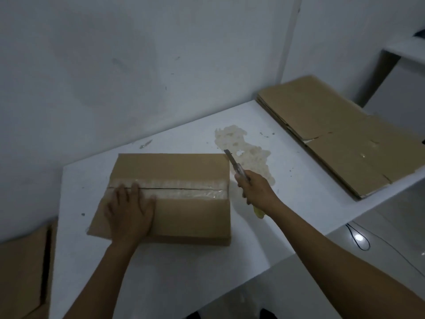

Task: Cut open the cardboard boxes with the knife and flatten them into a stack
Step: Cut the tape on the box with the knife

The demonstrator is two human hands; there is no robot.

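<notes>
The cardboard box (pixel 184 166) sits on the white table (pixel 184 272), near its middle, top face up, with a strip of clear tape (pixel 195 188) across the flap seam. A dark line runs along the tape; whether it is fully slit cannot be confirmed. The left hand (pixel 130 212) lies flat on the near-left part of the top, fingers straight, fingertips at the tape. The right hand (pixel 256 187) grips the yellow-handled knife (pixel 234 162), blade exposed, just beside the box's right edge. The box is probably light and empty, so it slides unless pressed down. The panels are stiff but yield along creases; the tape is slick. Hold by flat palm pressure clear of the seam, then lift the flaps by their free edges. Flattened boxes lie in a stack (pixel 340 134) at the far right.
</notes>
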